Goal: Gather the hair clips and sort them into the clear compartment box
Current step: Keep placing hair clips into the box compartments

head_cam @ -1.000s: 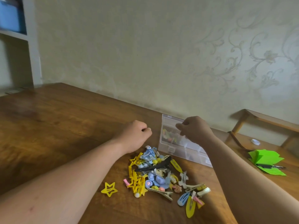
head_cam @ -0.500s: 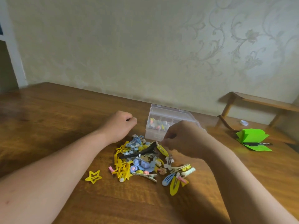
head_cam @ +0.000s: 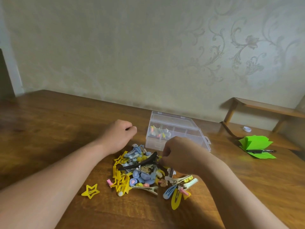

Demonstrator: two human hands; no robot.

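Note:
A pile of hair clips (head_cam: 145, 172) lies on the wooden table (head_cam: 49, 129), mostly yellow and blue, with a long black clip (head_cam: 140, 162) across its top. One yellow star clip (head_cam: 90, 191) lies apart to the left. Behind the pile stands the clear compartment box (head_cam: 198, 138), lid open, with a few small clips in its left compartment. My left hand (head_cam: 121, 134) is a loose fist beside the box and holds nothing I can see. My right hand (head_cam: 179, 154) reaches down into the pile's right side, its curled fingertips pinching a small yellow clip by the black clip's end.
A green note pad (head_cam: 255, 143) with a black pen (head_cam: 260, 151) on it lies at the right. A small white cap (head_cam: 246, 129) sits under a low wooden stand (head_cam: 267, 109) against the wall.
My right hand has come down from over the box to the pile's right side. The left fist has kept its place beside the box. The view has shifted slightly.

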